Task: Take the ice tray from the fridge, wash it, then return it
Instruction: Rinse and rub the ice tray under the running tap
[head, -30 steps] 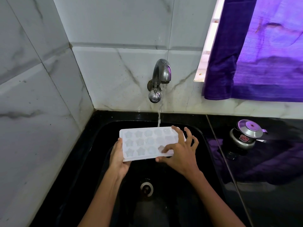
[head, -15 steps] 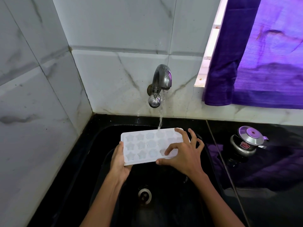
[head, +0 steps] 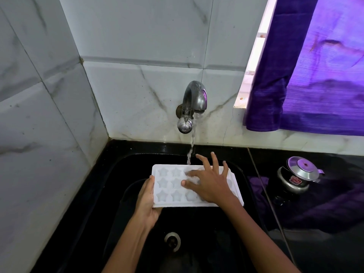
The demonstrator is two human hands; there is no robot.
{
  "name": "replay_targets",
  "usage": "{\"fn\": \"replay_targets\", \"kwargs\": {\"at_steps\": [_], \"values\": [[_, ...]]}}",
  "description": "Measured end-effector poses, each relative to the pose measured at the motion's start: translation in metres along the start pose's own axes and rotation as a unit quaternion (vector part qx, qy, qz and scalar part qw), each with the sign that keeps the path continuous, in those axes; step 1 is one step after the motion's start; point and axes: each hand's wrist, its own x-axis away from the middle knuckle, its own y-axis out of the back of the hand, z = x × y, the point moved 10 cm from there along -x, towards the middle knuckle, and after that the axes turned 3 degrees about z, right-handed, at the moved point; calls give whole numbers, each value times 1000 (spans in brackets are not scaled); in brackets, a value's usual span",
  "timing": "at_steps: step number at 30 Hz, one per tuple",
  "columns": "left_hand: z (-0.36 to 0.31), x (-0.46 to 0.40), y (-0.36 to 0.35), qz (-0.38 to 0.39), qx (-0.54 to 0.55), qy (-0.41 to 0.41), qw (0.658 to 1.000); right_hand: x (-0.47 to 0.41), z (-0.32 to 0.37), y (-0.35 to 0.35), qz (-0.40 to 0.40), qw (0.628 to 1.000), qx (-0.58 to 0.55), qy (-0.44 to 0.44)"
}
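1. While water runs, left hand (head: 146, 201) grips the tray (head: 169, 186) by its left short edge, thumb on top, fingers underneath and hidden.
2. Right hand (head: 208, 183) is released, grasping nothing: fingers spread, palm flat on the tray's right half, fingertips (head: 199, 156) reaching past the far edge.
3. Tray is white with star-shaped pockets, held roughly level above the sink (head: 110, 194), clear of the bottom.
4. Water stream (head: 191, 148) from the tap (head: 194, 107) lands on the tray's far edge, just beside the right index finger.
5. Drain (head: 172, 240) sits below and nearer the camera, between the two forearms.
6. Sink is black, set in a black desk (head: 325, 243); tap is mounted on a marble-look tiled wall (head: 137, 46).
7. Small steel pot (head: 299, 177) with lid stands on the desk to the right, well apart from the tray.
8. Purple curtain (head: 319, 75) hangs at upper right.
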Motion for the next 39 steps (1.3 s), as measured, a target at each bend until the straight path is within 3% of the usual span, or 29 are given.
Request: {"fn": "replay_targets", "kwargs": {"at_steps": [5,11,17,22,28,33,39], "values": [[-2,4,4,-3,1,-6,1000,-2,11,24,-60,998,8,3],[-3,7,4,-6,15,2,1000,-6,21,16,0,998,43,41],[-5,14,-4,29,22,8,999,-3,23,33,-58,997,37,35],[-5,12,-6,32,28,8,999,-8,25,17,13,996,75,40],[1,9,-1,24,19,12,999,-8,25,30,-20,998,48,35],[3,5,7,3,10,9,1000,-6,26,17,27,996,68,52],[2,4,11,-11,20,9,1000,3,18,43,-112,993,-13,39]]}}
